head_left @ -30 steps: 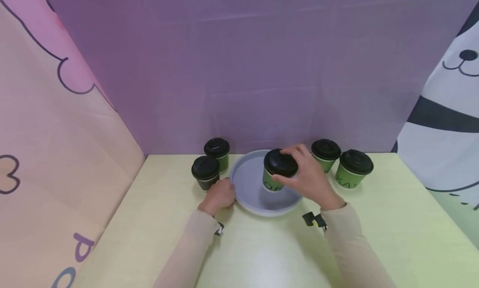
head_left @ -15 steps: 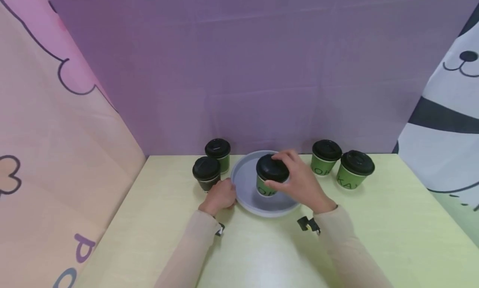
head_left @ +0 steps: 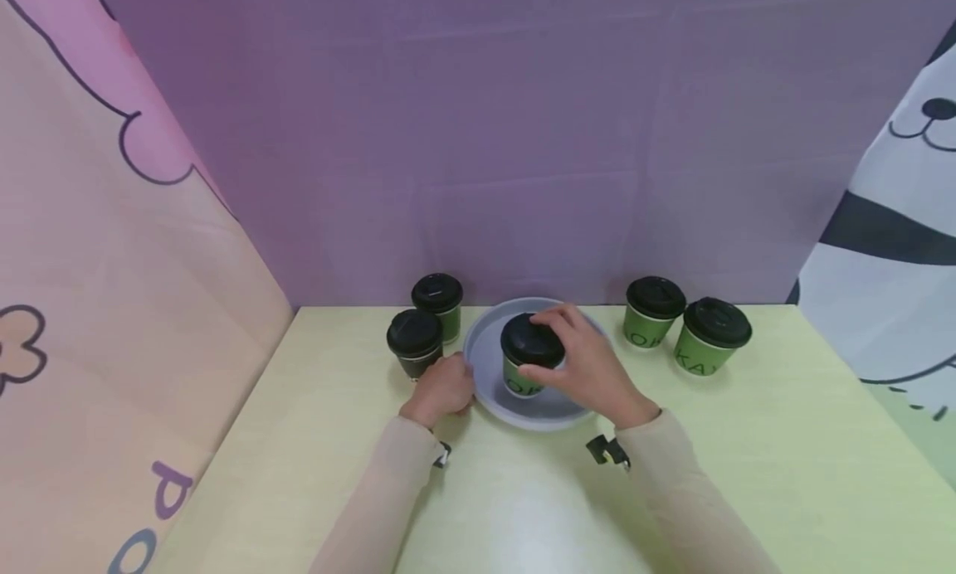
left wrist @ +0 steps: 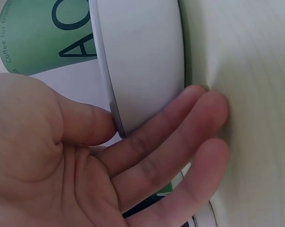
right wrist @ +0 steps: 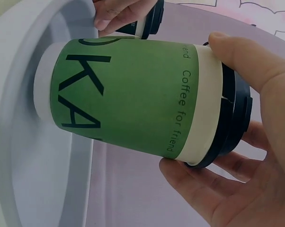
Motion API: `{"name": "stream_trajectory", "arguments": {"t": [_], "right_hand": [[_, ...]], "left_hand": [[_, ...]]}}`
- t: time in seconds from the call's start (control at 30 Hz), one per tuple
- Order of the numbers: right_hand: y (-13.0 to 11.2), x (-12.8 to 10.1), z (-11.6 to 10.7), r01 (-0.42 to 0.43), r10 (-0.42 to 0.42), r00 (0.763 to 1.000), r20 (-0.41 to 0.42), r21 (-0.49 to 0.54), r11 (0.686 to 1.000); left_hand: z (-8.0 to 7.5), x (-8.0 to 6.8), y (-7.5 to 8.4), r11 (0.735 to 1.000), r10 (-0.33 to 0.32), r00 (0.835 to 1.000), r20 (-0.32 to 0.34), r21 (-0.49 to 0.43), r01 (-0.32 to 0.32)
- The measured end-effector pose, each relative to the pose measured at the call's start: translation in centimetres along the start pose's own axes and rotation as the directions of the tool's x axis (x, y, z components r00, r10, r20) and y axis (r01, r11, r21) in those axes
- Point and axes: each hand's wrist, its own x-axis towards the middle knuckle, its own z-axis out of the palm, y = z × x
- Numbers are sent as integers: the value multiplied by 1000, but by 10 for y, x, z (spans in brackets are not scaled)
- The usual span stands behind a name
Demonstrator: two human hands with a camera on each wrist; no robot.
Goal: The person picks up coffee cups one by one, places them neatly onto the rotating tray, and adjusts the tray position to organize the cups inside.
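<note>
My right hand [head_left: 597,373] grips a green paper coffee cup [head_left: 526,358] by its black lid, thumb on one side and fingers on the other. The cup stands nearly upright inside a round grey tray [head_left: 487,362]; whether its base touches the tray floor I cannot tell. In the right wrist view, lettering shows on the cup [right wrist: 133,99]. My left hand [head_left: 443,385] pinches the tray's left edge. In the left wrist view, its thumb [left wrist: 88,124] lies over the rim, and the fingers are against the outer wall [left wrist: 142,56] and underside.
Two lidded cups stand left of the tray, a dark one [head_left: 415,343] close to my left hand and a green one [head_left: 446,306] behind it. On the right are two more green cups [head_left: 648,317] [head_left: 705,346]. A purple backdrop [head_left: 478,143] rises behind the table [head_left: 523,508].
My right hand has carried the cup leftward and a little nearer and lower, from the tray's right-hand part toward its middle. The left hand stays at the tray's edge.
</note>
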Motion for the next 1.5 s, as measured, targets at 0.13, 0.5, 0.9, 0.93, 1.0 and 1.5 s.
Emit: {"name": "stream_trajectory", "arguments": {"t": [0.13,0.5,0.9,0.93,1.0,1.5], "right_hand": [[-1,0,3,6,-6,1000,11,-14,1000],[0,-1,14,28,-28,999,18,-24,999],[-4,-1,23,46,-46,999,7,-29,998],[-4,-1,23,43,-43,999,11,-34,999],[-5,-1,22,38,-37,999,24,-42,998],[-10,-2,16,1,2,997,76,-33,999]], "left_hand": [[0,1,1,999,4,1000,-10,33,-4],[0,1,1,1000,3,1000,-17,27,-2],[1,1,1,1000,2,1000,-18,21,-1],[1,1,1,1000,-2,1000,-16,19,3],[1,1,1,1000,-6,1000,-16,15,7],[0,0,1,1000,0,1000,-30,13,1]]}}
